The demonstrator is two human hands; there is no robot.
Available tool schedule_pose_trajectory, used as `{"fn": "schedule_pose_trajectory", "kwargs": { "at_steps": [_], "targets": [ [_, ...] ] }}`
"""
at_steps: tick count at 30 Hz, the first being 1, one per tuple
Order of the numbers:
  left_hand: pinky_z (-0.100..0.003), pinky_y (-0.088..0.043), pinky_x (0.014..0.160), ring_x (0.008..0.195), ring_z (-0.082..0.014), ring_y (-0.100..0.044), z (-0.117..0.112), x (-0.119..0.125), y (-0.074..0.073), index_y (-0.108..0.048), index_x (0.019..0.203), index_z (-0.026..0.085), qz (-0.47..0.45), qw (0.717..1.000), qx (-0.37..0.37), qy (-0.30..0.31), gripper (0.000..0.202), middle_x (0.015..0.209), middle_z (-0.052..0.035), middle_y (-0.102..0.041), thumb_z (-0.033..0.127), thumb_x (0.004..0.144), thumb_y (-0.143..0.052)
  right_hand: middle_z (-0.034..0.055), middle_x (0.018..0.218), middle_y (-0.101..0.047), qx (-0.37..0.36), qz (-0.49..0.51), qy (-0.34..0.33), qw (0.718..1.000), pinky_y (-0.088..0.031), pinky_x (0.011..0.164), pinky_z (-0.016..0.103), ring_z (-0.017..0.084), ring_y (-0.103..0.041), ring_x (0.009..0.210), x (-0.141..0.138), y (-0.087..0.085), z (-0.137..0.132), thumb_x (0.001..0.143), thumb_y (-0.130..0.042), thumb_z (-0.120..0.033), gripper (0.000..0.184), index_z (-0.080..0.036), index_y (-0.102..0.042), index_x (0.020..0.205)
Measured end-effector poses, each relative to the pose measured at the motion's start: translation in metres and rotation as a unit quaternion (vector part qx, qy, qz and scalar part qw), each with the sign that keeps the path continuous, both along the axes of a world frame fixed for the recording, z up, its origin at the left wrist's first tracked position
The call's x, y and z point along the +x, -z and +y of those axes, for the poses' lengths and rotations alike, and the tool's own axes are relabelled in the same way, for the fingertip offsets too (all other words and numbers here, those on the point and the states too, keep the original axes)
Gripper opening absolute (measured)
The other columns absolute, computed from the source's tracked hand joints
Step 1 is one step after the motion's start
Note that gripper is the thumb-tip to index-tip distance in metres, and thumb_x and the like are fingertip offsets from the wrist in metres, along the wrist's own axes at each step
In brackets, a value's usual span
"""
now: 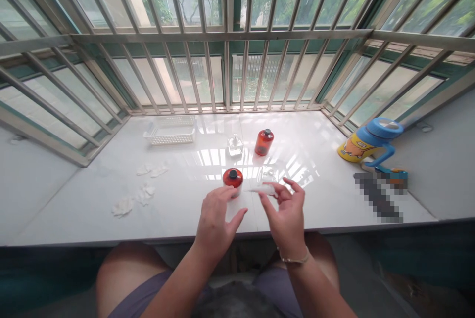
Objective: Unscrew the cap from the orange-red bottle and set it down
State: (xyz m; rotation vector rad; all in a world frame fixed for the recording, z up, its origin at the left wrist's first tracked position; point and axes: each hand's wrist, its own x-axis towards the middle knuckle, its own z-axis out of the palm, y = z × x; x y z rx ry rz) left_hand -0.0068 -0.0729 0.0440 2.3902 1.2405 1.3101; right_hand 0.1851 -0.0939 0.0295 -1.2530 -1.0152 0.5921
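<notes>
My left hand (215,219) hovers over the white sill (315,199), fingers curled around a small clear object that I cannot make out, just in front of an orange bottle with a black cap (232,179). My right hand (285,214) pinches a small white slender thing (262,190) between thumb and fingers, its tip pointing left toward the left hand. Farther back stand a second orange bottle (263,142) and a small clear glass bottle (235,145).
A white slotted basket (170,132) sits at the back left. Crumpled white wipes (143,187) lie on the left of the sill. A yellow and blue cup (369,142) leans at the right, near a blurred patch. Window bars enclose the sill.
</notes>
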Motion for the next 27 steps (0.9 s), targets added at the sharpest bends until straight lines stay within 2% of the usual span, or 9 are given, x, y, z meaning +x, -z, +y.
{"fn": "schedule_pose_trajectory", "kwargs": {
  "at_steps": [3, 8, 13, 17, 21, 27],
  "targets": [
    [-0.050, -0.060, 0.104, 0.118, -0.0298, -0.071, 0.001, -0.010, 0.003, -0.056, 0.138, 0.028, -0.011, 1.000, -0.002, -0.023, 0.041, 0.126, -0.0098, -0.074, 0.022, 0.101, -0.073, 0.0126, 0.125, -0.076, 0.044, -0.094, 0.095, 0.990, -0.053, 0.113, 0.058, 0.030, -0.073, 0.120, 0.036, -0.003, 0.019, 0.094, -0.081, -0.039, 0.065, -0.028, -0.040, 0.143],
    [-0.047, -0.063, 0.098, 0.112, -0.0284, -0.072, -0.006, -0.021, 0.019, -0.059, 0.133, 0.026, -0.020, 0.997, -0.041, -0.056, 0.032, 0.119, -0.0103, -0.073, 0.023, 0.103, -0.069, 0.0123, 0.122, -0.077, 0.007, -0.159, 0.110, 0.981, -0.060, 0.104, 0.055, 0.029, -0.076, 0.108, 0.073, -0.002, 0.043, 0.093, -0.079, -0.043, 0.068, -0.026, -0.041, 0.147],
    [-0.046, -0.064, 0.096, 0.110, -0.0279, -0.073, -0.013, -0.021, 0.029, -0.062, 0.128, 0.026, -0.018, 0.997, -0.066, -0.045, 0.024, 0.116, -0.0092, -0.074, 0.024, 0.104, -0.066, 0.0129, 0.125, -0.077, -0.034, -0.212, 0.083, 0.973, -0.061, 0.098, 0.053, 0.031, -0.077, 0.107, 0.078, 0.006, 0.052, 0.095, -0.075, -0.048, 0.071, -0.026, -0.039, 0.152],
    [-0.043, -0.064, 0.091, 0.103, -0.0265, -0.074, -0.015, -0.016, 0.028, -0.066, 0.117, 0.026, -0.022, 0.997, -0.078, -0.017, 0.014, 0.109, -0.0080, -0.076, 0.021, 0.104, -0.063, 0.0139, 0.127, -0.077, -0.085, -0.261, 0.048, 0.960, -0.062, 0.091, 0.051, 0.034, -0.076, 0.109, 0.080, 0.016, 0.061, 0.096, -0.071, -0.052, 0.075, -0.024, -0.036, 0.157],
    [-0.045, -0.064, 0.087, 0.098, -0.0267, -0.074, -0.016, -0.009, 0.026, -0.068, 0.106, 0.026, -0.024, 0.994, -0.102, 0.016, 0.011, 0.104, -0.0085, -0.076, 0.020, 0.105, -0.060, 0.0160, 0.126, -0.077, -0.111, -0.308, 0.008, 0.945, -0.062, 0.091, 0.052, 0.036, -0.075, 0.116, 0.083, 0.027, 0.068, 0.098, -0.065, -0.054, 0.075, -0.020, -0.036, 0.159],
    [-0.046, -0.065, 0.090, 0.103, -0.0280, -0.075, -0.022, 0.000, 0.033, -0.067, 0.111, 0.027, -0.031, 0.990, -0.135, 0.037, 0.013, 0.107, -0.0086, -0.076, 0.019, 0.102, -0.064, 0.0134, 0.127, -0.079, -0.126, -0.306, -0.051, 0.942, -0.062, 0.096, 0.053, 0.035, -0.075, 0.121, 0.084, 0.031, 0.054, 0.099, -0.067, -0.051, 0.072, -0.024, -0.038, 0.159]
  ]
}}
